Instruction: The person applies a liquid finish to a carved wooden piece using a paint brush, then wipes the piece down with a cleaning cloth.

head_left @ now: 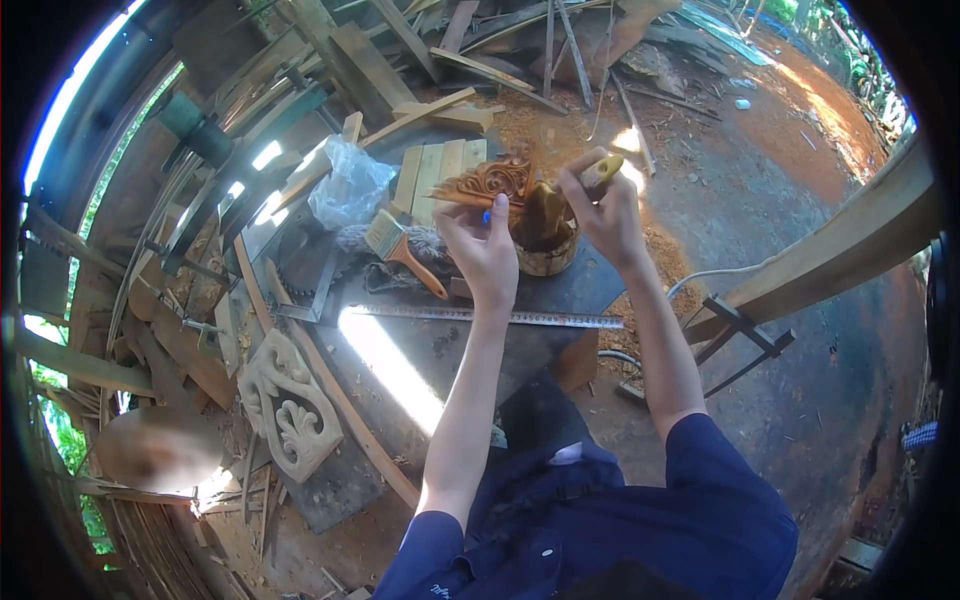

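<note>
My left hand (484, 250) grips a small carved wooden piece (488, 182), orange-brown with scrollwork, held up over a dark table (420, 350). My right hand (605, 212) is closed around a yellow-handled tool (603, 170), held beside the carving. Just below both hands stands a round wooden tub (547, 258) with something dark brown inside.
A paintbrush with an orange handle (400, 247) lies left of my hands. A steel ruler (480, 316) crosses the table. A pale carved panel (288, 402) lies at the lower left. A plastic bag (347, 185), planks (438, 172), scrap wood and sawdust lie around.
</note>
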Tool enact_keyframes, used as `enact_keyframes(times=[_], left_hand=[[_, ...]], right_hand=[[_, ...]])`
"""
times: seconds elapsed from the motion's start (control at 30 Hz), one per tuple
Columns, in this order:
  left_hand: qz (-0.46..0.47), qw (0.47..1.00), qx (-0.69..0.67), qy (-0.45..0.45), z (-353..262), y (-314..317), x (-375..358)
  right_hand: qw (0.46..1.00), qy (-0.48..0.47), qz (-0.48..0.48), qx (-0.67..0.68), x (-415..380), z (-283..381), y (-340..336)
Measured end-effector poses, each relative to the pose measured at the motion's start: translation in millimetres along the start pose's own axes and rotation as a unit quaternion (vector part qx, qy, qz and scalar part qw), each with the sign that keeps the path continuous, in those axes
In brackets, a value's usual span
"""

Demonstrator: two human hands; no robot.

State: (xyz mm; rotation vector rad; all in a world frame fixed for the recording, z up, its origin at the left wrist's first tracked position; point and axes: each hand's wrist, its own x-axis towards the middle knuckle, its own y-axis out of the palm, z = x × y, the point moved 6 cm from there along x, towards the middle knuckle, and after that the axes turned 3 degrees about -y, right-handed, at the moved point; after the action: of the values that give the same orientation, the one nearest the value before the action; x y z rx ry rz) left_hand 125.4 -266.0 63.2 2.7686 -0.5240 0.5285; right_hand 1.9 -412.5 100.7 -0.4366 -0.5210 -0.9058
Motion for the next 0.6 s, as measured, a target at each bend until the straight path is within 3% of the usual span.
enact_keyframes(times=[0.13, 0.23, 0.43, 0.53, 0.6], left_hand=[[0.004, 1.0, -0.025, 0.001, 0, -2, 0], [-0.002, 0.999, -0.031, -0.021, 3, -7, 3], [-0.004, 0.998, -0.054, -0.044, 10, -11, 5], [0.001, 0.997, -0.063, -0.053, 12, -10, 2], [0.003, 0.996, -0.064, -0.06, 13, -12, 2]], right_hand=[[0.998, -0.067, -0.009, -0.006, 1, 4, -2], [0.998, -0.044, 0.006, -0.054, -1, 0, -4], [0.996, 0.053, -0.02, 0.075, -6, 0, -6], [0.996, 0.034, -0.024, 0.073, -3, -3, -6], [0.999, -0.028, -0.025, 0.03, -1, -4, -8]])
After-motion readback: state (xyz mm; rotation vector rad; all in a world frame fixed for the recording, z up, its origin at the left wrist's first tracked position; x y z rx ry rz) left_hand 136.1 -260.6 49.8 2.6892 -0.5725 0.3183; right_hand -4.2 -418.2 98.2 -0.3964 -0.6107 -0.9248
